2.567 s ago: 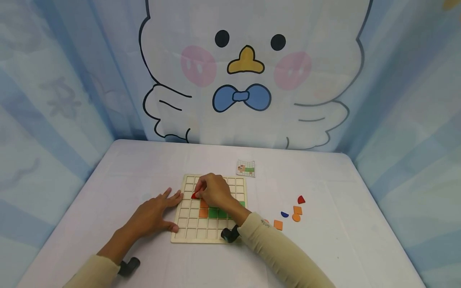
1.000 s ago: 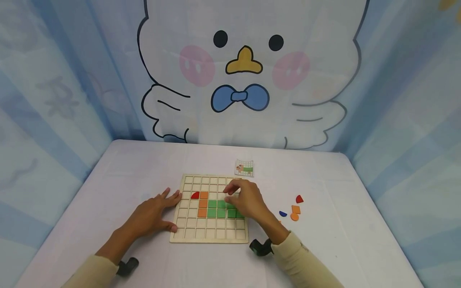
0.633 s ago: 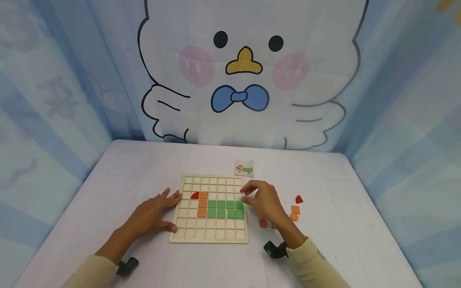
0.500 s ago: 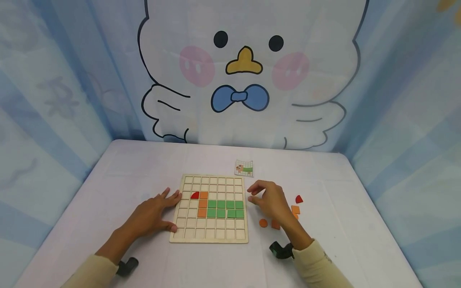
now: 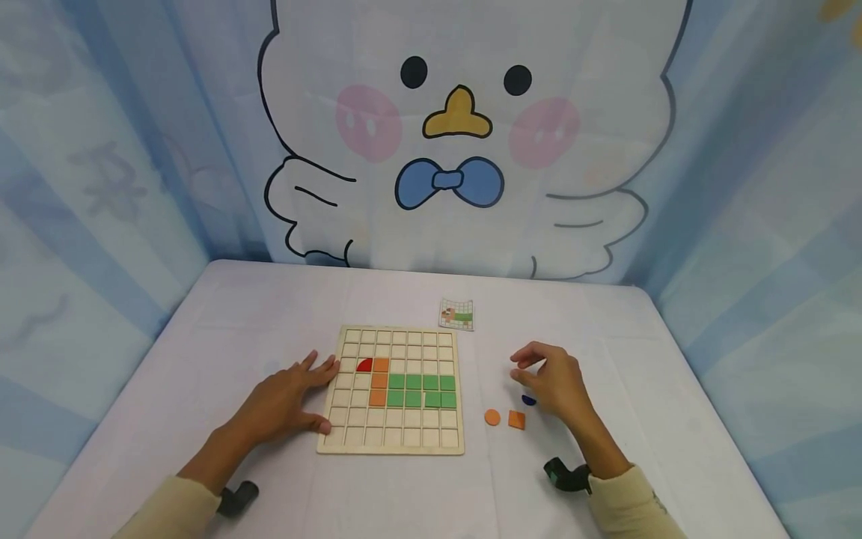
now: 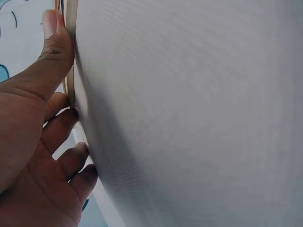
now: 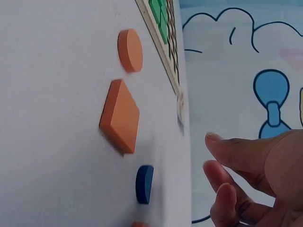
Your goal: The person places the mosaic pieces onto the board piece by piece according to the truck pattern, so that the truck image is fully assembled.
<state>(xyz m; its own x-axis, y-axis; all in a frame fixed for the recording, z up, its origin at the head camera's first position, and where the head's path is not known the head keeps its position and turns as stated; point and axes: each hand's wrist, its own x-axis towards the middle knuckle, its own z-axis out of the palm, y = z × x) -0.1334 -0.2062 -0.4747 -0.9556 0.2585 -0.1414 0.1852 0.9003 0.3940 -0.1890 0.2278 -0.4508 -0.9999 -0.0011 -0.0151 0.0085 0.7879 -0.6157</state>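
Head camera gives us the right hand [image 5: 555,382] above the white table [image 5: 404,490], its thumb and forefinger apart. Nearest to it is the blue half-disc [image 5: 528,400], just below the thumb and partly covered by the hand. Farther toward the board we find the orange square [image 5: 516,419], then the orange disc [image 5: 492,417], all three lying flat.

We see the left hand [image 5: 286,400] with its fingers spread at the left edge of the wooden grid board [image 5: 411,438]. On the board, the red quarter-circle [image 5: 365,365] sits beside the top of a column of orange tiles [image 5: 379,380]; two rows of green tiles [image 5: 414,382] run rightward from the lower part of that column. Behind the board lies a small pattern card [image 5: 457,314], and beyond the table hangs a curtain [image 5: 592,150] printed with a bird.

Right wrist view shows us the thickness of the loose pieces, and a sliver of another orange piece [image 7: 138,224] that the hand hides from the head camera. Left wrist view alone shows us the thumb's underside against the board's edge.
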